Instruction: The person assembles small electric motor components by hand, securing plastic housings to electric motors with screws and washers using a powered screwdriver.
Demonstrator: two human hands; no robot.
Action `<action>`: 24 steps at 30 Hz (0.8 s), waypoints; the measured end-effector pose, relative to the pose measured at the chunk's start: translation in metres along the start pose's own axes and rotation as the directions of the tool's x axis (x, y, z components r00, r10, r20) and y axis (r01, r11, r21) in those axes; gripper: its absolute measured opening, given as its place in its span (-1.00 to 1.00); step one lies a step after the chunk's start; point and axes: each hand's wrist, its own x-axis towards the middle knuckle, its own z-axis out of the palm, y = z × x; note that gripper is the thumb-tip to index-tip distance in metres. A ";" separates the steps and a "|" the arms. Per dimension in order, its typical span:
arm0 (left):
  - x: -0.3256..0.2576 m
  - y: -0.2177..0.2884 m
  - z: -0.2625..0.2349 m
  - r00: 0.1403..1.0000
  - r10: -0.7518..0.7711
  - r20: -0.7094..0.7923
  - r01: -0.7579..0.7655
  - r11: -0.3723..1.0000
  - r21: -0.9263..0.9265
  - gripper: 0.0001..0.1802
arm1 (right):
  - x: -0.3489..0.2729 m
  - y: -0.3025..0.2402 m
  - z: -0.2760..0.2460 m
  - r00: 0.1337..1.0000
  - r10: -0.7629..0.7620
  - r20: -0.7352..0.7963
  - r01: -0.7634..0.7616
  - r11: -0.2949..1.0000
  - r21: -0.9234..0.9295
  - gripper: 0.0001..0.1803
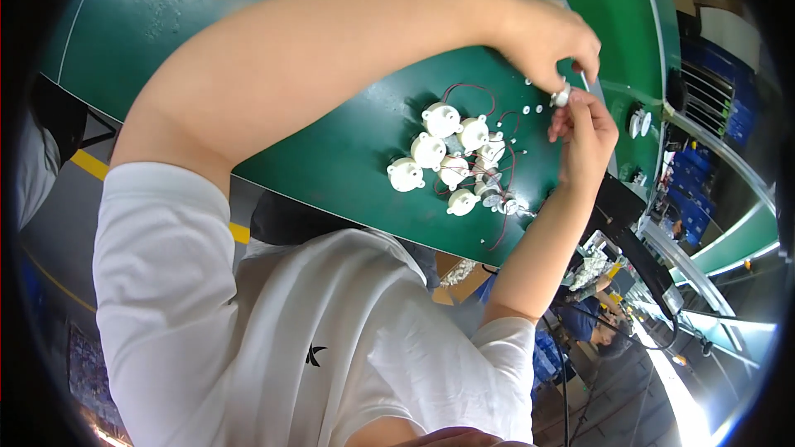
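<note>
a small white plastic piece (561, 97), roundish with a narrower end, sits in the upper right of the frame, raised over the green counter (331, 167). its long axis looks slanted, but it is too small and covered by fingers to tell which end points where. the right hand (586, 128) has thumb and fingertips clamped on it from below. the left hand (571, 74) comes in from above, thumb at the piece and forefinger curled apart; whether it grips, i cannot tell. just left of them lie tiny white rings (538, 108). white round plastic housings with side ears and red and dark wires (453, 170) cluster at centre right, facing various ways. a brown cardboard box (474, 286), lower middle, contains many white pieces (458, 272). blue crates (689, 192) stand at far right, contents unclear.
</note>
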 end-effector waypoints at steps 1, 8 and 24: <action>0.000 0.008 0.000 0.998 0.030 0.053 -0.031 0.999 0.018 -0.58 | -0.005 -0.002 -0.002 0.999 0.034 0.031 -0.038 0.993 0.110 -0.81; 0.009 0.023 0.004 0.986 0.119 0.118 -0.105 0.987 -0.122 -0.63 | -0.003 -0.001 -0.014 0.979 0.110 0.171 -0.163 0.927 0.337 -0.83; 0.012 0.048 -0.016 0.538 -0.140 0.831 0.520 0.832 -0.196 -0.68 | -0.119 0.044 -0.113 0.917 -0.366 -0.157 0.075 0.548 -0.833 -0.67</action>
